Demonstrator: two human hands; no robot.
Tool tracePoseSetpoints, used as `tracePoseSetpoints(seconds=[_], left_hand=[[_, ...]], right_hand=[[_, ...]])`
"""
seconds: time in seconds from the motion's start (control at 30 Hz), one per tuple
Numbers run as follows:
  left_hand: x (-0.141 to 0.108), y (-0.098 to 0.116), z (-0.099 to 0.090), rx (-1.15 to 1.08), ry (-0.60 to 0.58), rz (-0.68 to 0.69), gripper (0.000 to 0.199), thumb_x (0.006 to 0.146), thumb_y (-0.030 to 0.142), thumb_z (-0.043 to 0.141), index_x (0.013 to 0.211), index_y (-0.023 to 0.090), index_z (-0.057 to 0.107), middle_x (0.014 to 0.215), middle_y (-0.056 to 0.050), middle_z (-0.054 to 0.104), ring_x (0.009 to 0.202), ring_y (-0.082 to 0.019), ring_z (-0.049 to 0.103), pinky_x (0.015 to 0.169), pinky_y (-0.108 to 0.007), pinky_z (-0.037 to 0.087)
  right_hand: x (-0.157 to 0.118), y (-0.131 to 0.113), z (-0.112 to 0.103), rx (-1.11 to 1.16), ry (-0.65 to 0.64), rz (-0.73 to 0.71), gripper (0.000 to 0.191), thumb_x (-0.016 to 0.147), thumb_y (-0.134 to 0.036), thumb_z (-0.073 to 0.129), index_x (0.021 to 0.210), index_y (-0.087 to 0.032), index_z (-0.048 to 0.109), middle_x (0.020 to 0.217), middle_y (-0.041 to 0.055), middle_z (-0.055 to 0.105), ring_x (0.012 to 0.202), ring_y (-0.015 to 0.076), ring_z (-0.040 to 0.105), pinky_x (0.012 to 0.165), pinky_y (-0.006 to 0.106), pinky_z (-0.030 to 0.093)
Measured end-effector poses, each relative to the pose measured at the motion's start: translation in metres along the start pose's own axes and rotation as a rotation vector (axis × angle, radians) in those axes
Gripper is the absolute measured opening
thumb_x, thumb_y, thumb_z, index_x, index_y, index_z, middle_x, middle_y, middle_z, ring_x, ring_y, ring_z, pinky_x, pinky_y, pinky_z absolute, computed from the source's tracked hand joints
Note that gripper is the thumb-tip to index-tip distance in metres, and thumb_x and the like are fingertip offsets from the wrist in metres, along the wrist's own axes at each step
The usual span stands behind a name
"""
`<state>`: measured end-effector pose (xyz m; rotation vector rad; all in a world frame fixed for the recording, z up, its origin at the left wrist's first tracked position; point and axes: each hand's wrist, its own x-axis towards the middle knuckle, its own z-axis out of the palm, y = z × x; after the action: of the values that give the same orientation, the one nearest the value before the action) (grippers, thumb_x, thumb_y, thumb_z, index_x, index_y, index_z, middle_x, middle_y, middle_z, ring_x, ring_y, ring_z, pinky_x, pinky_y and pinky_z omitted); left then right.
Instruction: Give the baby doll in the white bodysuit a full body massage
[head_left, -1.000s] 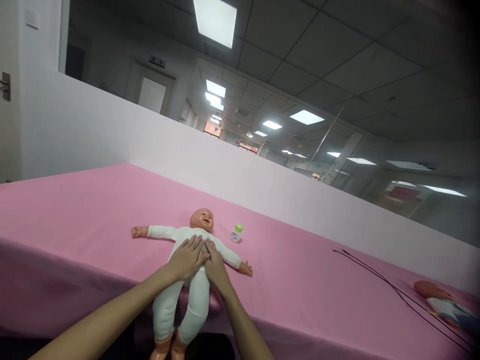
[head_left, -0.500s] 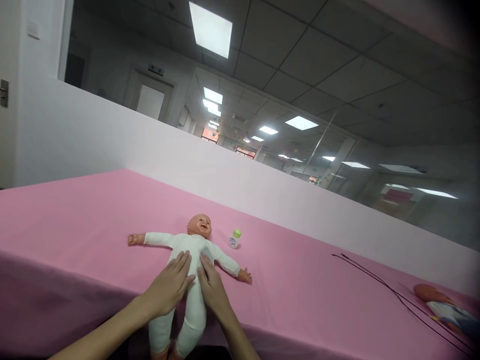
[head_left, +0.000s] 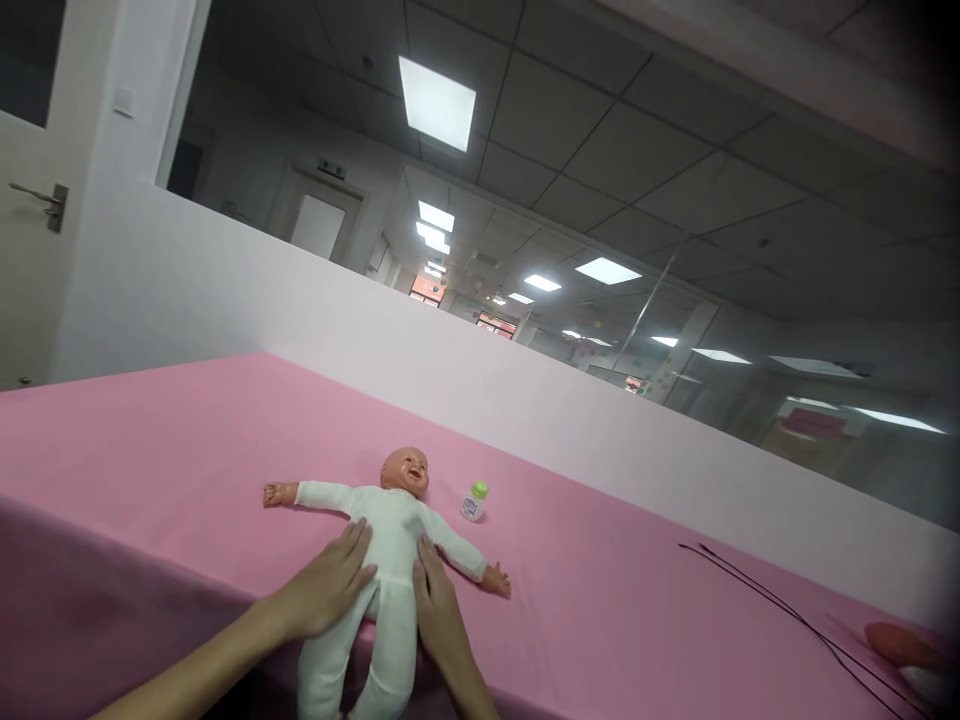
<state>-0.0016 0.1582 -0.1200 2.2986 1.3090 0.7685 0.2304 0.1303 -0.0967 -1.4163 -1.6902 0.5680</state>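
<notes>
Doll [head_left: 394, 535], face-up, torso between left hand [head_left: 326, 590] and right hand [head_left: 441, 608], both flat at its sides, fingers extended, unclenched; long axis running away from wearer, head farthest.

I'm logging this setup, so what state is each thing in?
Baby doll: face up, arms spread, clothed in white.
Left hand: flat against the doll's side.
Right hand: flat against its other side.
Bottle: upright, green cap on.
Black cords: uncoiled.
Ceiling light: lit.
</notes>
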Motion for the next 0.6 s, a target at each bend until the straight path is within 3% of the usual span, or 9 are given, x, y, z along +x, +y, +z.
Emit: tracePoseSetpoints(seconds=[0.07, 0.17, 0.33, 0.47, 0.6], left_hand=[[-0.002, 0.005, 0.008, 0.04, 0.056, 0.093, 0.07, 0.108, 0.055, 0.03, 0.166, 0.016, 0.037, 0.173, -0.013, 0.024, 0.161, -0.029, 0.021, 0.13, -0.047, 0.03], [0.021, 0.016, 0.008, 0.031, 0.072, 0.165, 0.066, 0.11, 0.051, 0.029, 0.163, 0.014, 0.041, 0.171, -0.016, 0.03, 0.161, -0.032, 0.022, 0.129, -0.055, 0.028], [0.057, 0.02, -0.009, -0.155, 0.069, -0.107, 0.075, 0.108, 0.056, 0.032, 0.165, 0.009, 0.033, 0.173, -0.018, 0.018, 0.162, -0.034, 0.011, 0.129, -0.059, 0.023], [0.035, 0.014, -0.012, -0.204, 0.074, -0.174, 0.081, 0.106, 0.062, 0.031, 0.167, 0.008, 0.028, 0.174, -0.017, 0.013, 0.161, -0.032, 0.011, 0.13, -0.053, 0.025], [-0.007, 0.015, -0.003, -0.109, 0.132, -0.176, 0.073, 0.106, 0.058, 0.031, 0.167, 0.016, 0.033, 0.173, -0.01, 0.023, 0.16, -0.027, 0.022, 0.129, -0.043, 0.032]], right_hand=[[-0.003, -0.011, 0.007, -0.002, -0.043, -0.037, 0.063, 0.103, -0.055, 0.048, 0.157, -0.022, 0.053, 0.166, 0.0073, 0.042, 0.157, 0.0287, 0.036, 0.132, 0.048, 0.025], [0.013, -0.029, 0.015, -0.031, -0.112, -0.075, 0.064, 0.1, -0.052, 0.052, 0.155, -0.019, 0.055, 0.165, 0.0082, 0.044, 0.158, 0.0293, 0.035, 0.132, 0.051, 0.023], [0.036, -0.031, 0.012, -0.018, -0.027, 0.004, 0.068, 0.101, -0.053, 0.05, 0.156, -0.013, 0.052, 0.167, 0.0124, 0.042, 0.158, 0.0282, 0.034, 0.132, 0.048, 0.021], [0.026, -0.013, 0.008, 0.021, -0.002, 0.074, 0.079, 0.102, -0.062, 0.045, 0.162, -0.011, 0.042, 0.172, 0.0113, 0.03, 0.161, 0.028, 0.025, 0.133, 0.044, 0.018], [0.014, -0.006, 0.01, 0.019, 0.009, 0.074, 0.087, 0.102, -0.069, 0.038, 0.166, -0.011, 0.033, 0.175, 0.0097, 0.024, 0.163, 0.0256, 0.018, 0.134, 0.041, 0.015]])
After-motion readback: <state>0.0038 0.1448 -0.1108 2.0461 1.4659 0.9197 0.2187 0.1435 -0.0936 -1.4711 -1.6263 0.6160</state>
